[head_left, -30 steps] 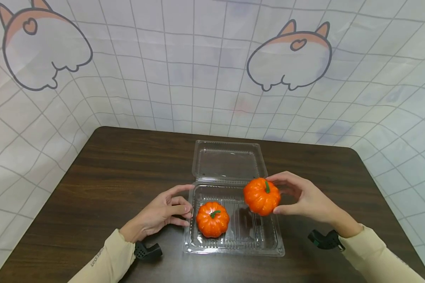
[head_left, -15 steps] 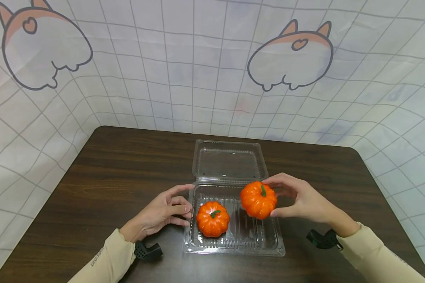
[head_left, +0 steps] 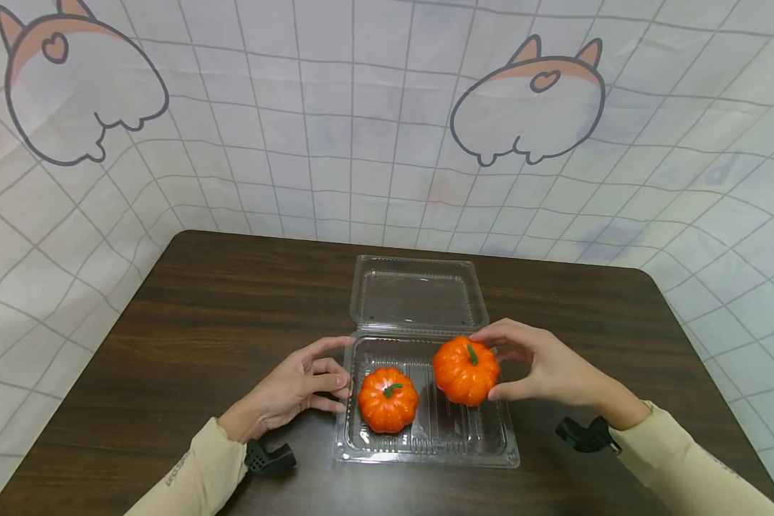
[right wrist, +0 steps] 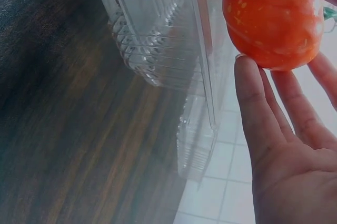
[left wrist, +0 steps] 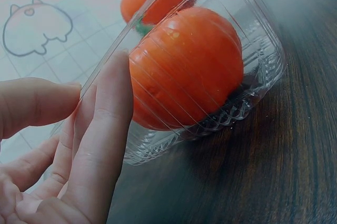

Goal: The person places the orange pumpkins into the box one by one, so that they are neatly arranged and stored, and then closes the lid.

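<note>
A clear plastic clamshell container [head_left: 428,457] lies unfolded on the table, its lid [head_left: 419,290] tipped back behind it. One small orange pumpkin [head_left: 388,408] with a green stem sits in the left part of the base. At the left rim, my left hand [head_left: 290,393] pinches the edge between thumb [left wrist: 39,105] and fingers. My right hand [head_left: 548,364] holds a second orange pumpkin [head_left: 464,376] by its right side, over the right part of the base. The right wrist view shows that pumpkin [right wrist: 274,29] raised above the rim, fingertips against it.
The dark wood table [head_left: 245,287] extends around the container. Behind it hangs a white gridded curtain [head_left: 387,129] with cartoon animal prints. Black wrist cameras [head_left: 269,456] are strapped at both sleeves.
My right hand has moved the second pumpkin slightly left and nearer to me, over the base. The left hand and the container have stayed where they were.
</note>
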The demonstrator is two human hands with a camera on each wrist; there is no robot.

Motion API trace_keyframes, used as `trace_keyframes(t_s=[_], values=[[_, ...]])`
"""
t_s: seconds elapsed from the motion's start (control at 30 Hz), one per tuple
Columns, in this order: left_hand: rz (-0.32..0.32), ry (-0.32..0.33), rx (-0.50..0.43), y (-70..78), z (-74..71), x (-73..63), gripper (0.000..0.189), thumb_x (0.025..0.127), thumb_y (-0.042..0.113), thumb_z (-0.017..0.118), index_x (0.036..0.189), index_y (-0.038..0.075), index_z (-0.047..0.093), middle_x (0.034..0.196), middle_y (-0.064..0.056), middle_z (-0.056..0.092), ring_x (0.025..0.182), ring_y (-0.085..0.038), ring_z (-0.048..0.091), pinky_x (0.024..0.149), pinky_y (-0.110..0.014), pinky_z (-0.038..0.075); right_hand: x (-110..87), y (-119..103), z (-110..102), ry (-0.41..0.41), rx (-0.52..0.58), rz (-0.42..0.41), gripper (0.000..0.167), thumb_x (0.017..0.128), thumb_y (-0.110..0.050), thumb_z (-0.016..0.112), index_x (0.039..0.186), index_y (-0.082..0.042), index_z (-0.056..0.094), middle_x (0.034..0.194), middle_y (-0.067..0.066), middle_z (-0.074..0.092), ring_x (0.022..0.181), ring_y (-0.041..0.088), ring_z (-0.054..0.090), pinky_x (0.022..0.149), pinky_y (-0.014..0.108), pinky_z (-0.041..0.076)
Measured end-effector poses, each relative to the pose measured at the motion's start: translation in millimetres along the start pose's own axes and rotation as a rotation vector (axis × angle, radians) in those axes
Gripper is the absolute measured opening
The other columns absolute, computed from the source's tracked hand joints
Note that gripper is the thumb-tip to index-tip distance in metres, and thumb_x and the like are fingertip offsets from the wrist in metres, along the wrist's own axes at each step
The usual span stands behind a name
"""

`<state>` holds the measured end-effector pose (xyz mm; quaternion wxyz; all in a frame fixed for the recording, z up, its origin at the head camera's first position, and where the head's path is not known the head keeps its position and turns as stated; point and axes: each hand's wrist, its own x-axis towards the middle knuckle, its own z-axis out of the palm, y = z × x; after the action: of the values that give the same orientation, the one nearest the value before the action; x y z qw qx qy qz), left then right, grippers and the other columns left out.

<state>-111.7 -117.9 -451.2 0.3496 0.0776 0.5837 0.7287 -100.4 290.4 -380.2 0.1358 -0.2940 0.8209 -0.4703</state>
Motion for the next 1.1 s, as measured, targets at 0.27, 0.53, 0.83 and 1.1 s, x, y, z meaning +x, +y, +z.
trace_keyframes(t_s=[0.27, 0.53, 0.83, 1.1], values=[[-0.001, 0.000, 0.001, -0.3, -0.5, -0.8, 0.078, 0.095, 0.010, 0.074, 0.160, 0.012, 0.031, 0.099, -0.002, 0.066, 0.088, -0.017, 0.073, 0.082, -0.037, 0.067, 2.6, 1, 2, -0.031, -0.006, 0.000, 0.068, 0.078, -0.019, 0.092, 0.138, -0.021, 0.059, 0.137, 0.000, 0.061, 0.123, 0.009, 0.063, 0.099, 0.027, 0.061], [-0.004, 0.002, -0.005, -0.3, -0.9, -1.6, 0.078, 0.095, 0.010, 0.074, 0.160, 0.013, 0.032, 0.099, -0.002, 0.067, 0.088, -0.016, 0.073, 0.082, -0.038, 0.067, 6.8, 3, 2, -0.071, -0.003, -0.022, 0.065, 0.081, -0.018, 0.090, 0.138, -0.017, 0.059, 0.139, 0.006, 0.061, 0.122, 0.008, 0.062, 0.099, 0.026, 0.061], [-0.005, 0.004, 0.001, -0.3, -1.4, -0.1, 0.078, 0.095, 0.011, 0.075, 0.160, 0.013, 0.032, 0.099, -0.003, 0.067, 0.087, -0.017, 0.073, 0.081, -0.038, 0.067, 10.0, 3, 4, -0.106, 0.006, -0.006, 0.065, 0.081, -0.018, 0.090, 0.138, -0.016, 0.059, 0.139, 0.008, 0.061, 0.123, 0.007, 0.062, 0.101, 0.026, 0.060], [-0.010, 0.007, 0.002, -0.4, -1.4, 0.8, 0.077, 0.095, 0.010, 0.075, 0.160, 0.013, 0.033, 0.098, -0.002, 0.067, 0.087, -0.017, 0.073, 0.082, -0.038, 0.067, 11.8, 4, 5, -0.135, 0.008, 0.017, 0.066, 0.081, -0.020, 0.090, 0.139, -0.017, 0.059, 0.140, 0.008, 0.061, 0.121, 0.008, 0.062, 0.099, 0.028, 0.061]])
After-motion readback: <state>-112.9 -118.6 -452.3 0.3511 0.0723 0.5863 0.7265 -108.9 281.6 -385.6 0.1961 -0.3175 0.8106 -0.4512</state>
